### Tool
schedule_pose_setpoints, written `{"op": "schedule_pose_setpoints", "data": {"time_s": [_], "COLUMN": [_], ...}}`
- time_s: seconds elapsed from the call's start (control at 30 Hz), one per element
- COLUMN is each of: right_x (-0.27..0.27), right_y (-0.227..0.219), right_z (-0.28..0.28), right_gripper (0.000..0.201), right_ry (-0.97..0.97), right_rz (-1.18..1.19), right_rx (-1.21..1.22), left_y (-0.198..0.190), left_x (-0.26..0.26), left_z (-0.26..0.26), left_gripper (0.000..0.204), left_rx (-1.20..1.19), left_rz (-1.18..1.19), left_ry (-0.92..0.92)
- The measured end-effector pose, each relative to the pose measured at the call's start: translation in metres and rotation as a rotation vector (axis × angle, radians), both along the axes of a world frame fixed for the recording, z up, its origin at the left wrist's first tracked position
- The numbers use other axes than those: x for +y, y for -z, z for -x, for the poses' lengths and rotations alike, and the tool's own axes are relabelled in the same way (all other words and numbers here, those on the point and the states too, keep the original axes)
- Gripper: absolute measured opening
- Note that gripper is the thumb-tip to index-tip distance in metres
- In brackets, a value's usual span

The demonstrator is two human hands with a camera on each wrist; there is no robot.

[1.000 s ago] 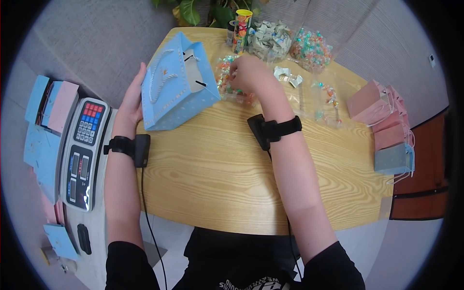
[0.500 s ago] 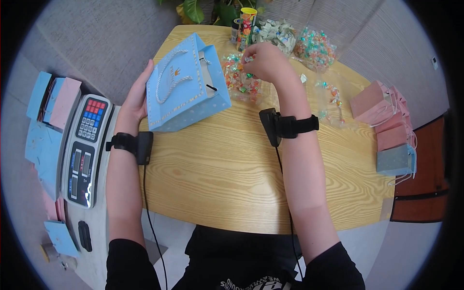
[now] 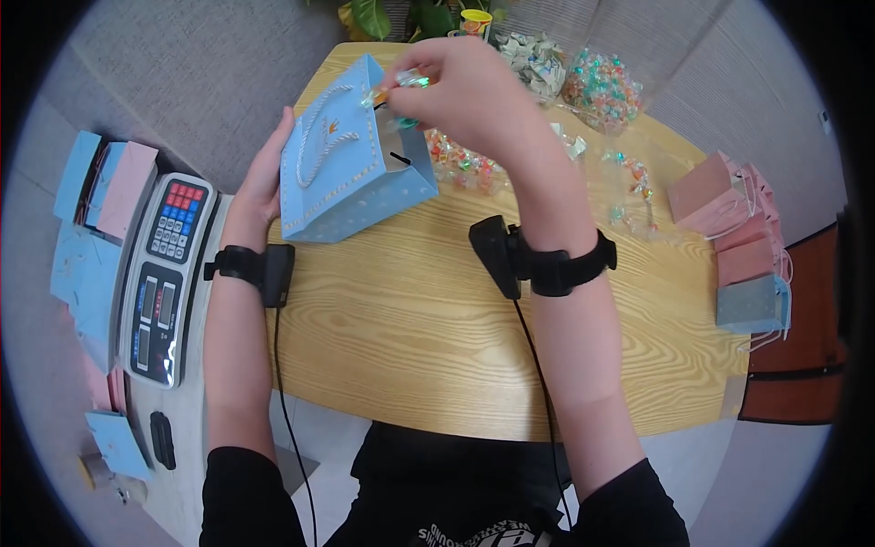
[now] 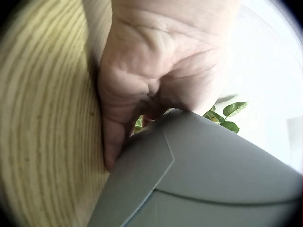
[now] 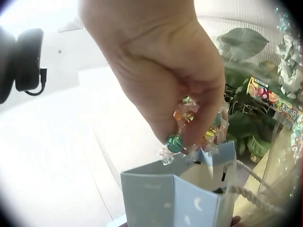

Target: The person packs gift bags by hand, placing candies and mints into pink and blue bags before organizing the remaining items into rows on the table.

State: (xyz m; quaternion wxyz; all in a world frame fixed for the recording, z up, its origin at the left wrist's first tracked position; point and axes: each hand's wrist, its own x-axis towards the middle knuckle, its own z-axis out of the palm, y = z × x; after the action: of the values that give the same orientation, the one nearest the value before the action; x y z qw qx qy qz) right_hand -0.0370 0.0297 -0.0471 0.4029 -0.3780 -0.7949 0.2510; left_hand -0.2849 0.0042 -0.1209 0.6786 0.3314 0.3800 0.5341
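Observation:
A light blue paper gift bag (image 3: 360, 187) with white rope handles lies tilted, its mouth toward the upper right. My left hand (image 3: 266, 173) grips it at the base; in the left wrist view, thumb and fingers of that hand (image 4: 151, 75) spread around the bag's bottom (image 4: 213, 165). Over the bag's mouth, my right hand (image 3: 474, 96) pinches several wrapped candies (image 3: 410, 80). The right wrist view has these candies (image 5: 175, 143), green and orange in clear wrappers, just above the bag's rim (image 5: 147, 175). More candies (image 3: 465, 164) lie in a clear plastic bag beside the gift bag.
Beyond are a clear bag of candies (image 3: 602, 91), crumpled pale wrapped pieces (image 3: 533, 64) and a yellow-topped can (image 3: 476, 20). Pink bags (image 3: 702, 196) and a blue-grey bag (image 3: 749, 303) line the table's right side. A scale (image 3: 166, 283) stands at left.
My right hand has lifted candies from the pile and moved left over the gift bag's mouth. The left hand keeps its grip; the bag has shifted slightly right.

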Motion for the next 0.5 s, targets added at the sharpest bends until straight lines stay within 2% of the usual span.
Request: {"op": "schedule_pose_setpoints", "data": {"time_s": [0.03,0.07,0.17,0.23,0.37,0.43,0.5], "right_x": [-0.002,-0.004,-0.010,-0.008,0.001,0.002,0.003], "right_y": [0.001,0.001,-0.002,-0.001,0.013,0.018,0.025], "right_z": [0.006,0.008,0.012,0.011,0.016,0.022,0.029], "right_gripper": [0.019,0.019,0.019,0.021,0.023,0.031,0.033], "right_ry": [-0.031,-0.030,-0.008,-0.077,-0.083,-0.068,-0.064], "right_rz": [-0.099,-0.098,0.003,0.118,0.102,0.177,0.147], "right_rx": [-0.009,-0.006,-0.039,0.036,0.080,0.165,0.127], "left_y": [0.002,0.006,0.011,0.011,0.010,0.011,0.015], "left_x": [0.002,0.005,0.009,0.010,0.009,0.010,0.013], "left_z": [0.003,0.006,0.009,0.010,0.009,0.012,0.016], "left_gripper": [0.053,0.056,0.060,0.060,0.059,0.059,0.057], "left_rx": [0.003,0.021,0.028,0.014,0.035,0.044,0.046], "left_rz": [0.001,0.005,0.018,0.027,0.036,0.040,0.029], "left_ry": [0.001,-0.001,-0.008,-0.011,-0.006,-0.011,-0.008]}}
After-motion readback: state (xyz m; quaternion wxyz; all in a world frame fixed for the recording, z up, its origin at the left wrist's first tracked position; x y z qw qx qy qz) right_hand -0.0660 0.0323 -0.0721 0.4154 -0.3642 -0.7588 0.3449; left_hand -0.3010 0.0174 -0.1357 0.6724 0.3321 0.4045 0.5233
